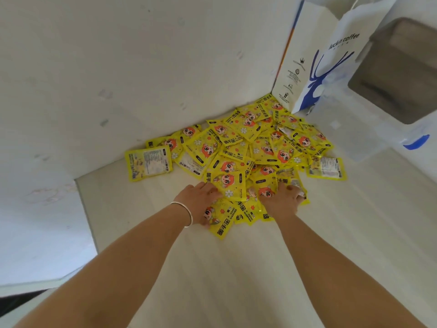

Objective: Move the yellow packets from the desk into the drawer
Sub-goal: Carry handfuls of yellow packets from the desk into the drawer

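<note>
Head view: we see the yellow packets (238,152) heaped loosely at the frame's centre on the pale desk (236,268), against the wall, below a white paper bag (331,58) at upper right. No drawer shows. We judge the slick, overlapping packets could slide off or scatter if scooped too greedily. Our left hand (201,202) and right hand (282,200) lie on the pile's near edge, arms outstretched, fingers curling onto packets; a firm hold we cannot tell.
</note>
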